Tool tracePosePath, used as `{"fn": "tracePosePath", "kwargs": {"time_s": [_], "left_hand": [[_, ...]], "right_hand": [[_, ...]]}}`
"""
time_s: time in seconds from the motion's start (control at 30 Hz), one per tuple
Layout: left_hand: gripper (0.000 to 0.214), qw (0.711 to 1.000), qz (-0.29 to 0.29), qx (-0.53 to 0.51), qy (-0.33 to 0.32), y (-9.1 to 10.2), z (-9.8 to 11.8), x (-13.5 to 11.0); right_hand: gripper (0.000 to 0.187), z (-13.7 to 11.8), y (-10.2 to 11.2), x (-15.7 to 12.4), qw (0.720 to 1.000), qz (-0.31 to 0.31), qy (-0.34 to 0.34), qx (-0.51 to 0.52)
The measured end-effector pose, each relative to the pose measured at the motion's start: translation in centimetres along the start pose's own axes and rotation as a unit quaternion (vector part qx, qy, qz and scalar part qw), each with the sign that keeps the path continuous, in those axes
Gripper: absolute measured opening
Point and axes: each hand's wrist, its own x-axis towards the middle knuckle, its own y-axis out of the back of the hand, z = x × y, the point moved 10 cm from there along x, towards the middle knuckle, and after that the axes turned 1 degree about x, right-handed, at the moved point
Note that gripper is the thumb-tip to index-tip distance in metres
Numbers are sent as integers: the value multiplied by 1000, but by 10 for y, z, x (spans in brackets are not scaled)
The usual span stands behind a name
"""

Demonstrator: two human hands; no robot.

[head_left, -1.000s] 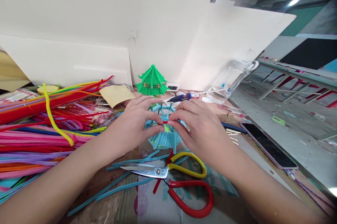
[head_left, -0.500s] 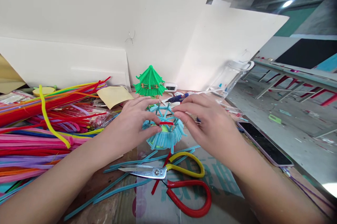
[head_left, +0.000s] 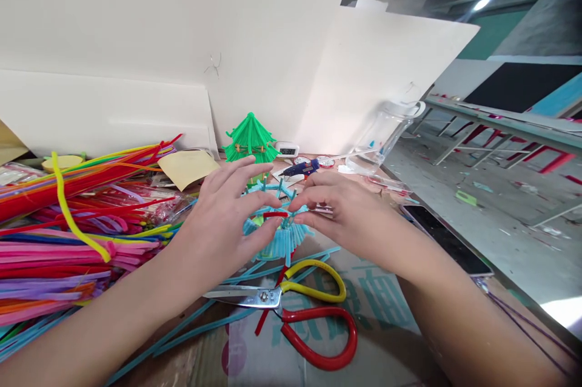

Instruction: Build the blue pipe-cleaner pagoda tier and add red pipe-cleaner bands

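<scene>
A small round model of light blue pipe cleaners (head_left: 287, 242), with a pleated skirt and upright posts, stands between my hands. A short red pipe cleaner piece (head_left: 274, 215) lies level across its near side. My left hand (head_left: 231, 211) has its thumb and index finger around the red piece, the other fingers stretched out. Opposite, my right hand (head_left: 350, 208) is pinched at the red piece's right end beside a blue post; its fingertips hide what they hold. A green pointed-roof model (head_left: 250, 135) stands behind. Below lie scissors (head_left: 266, 297) with yellow and red handles.
Bundles of coloured pipe cleaners (head_left: 59, 247) fill the left side. A glue gun (head_left: 304, 167), a small digital display (head_left: 287, 150) and a clear jug (head_left: 384, 132) are at the back. At the right edge lies a phone (head_left: 448, 241); loose blue strips lie near the scissors.
My left fingers have moved right along the red piece, and my right fingers have closed in toward its right end. The whole view has shifted slightly.
</scene>
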Motion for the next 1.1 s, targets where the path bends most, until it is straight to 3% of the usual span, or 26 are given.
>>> {"fn": "tracePosePath", "kwargs": {"time_s": [0.43,1.0,1.1], "left_hand": [[13,999,33,6,-13,-2,3,-1],[14,1000,4,14,-14,-5,2,-2],[26,1000,-18,14,-5,-5,0,-2]], "right_hand": [[7,13,-22,10,996,-38,-14,82],[6,11,-20,9,997,-48,-27,61],[10,10,-14,6,997,-51,-32,42]]}}
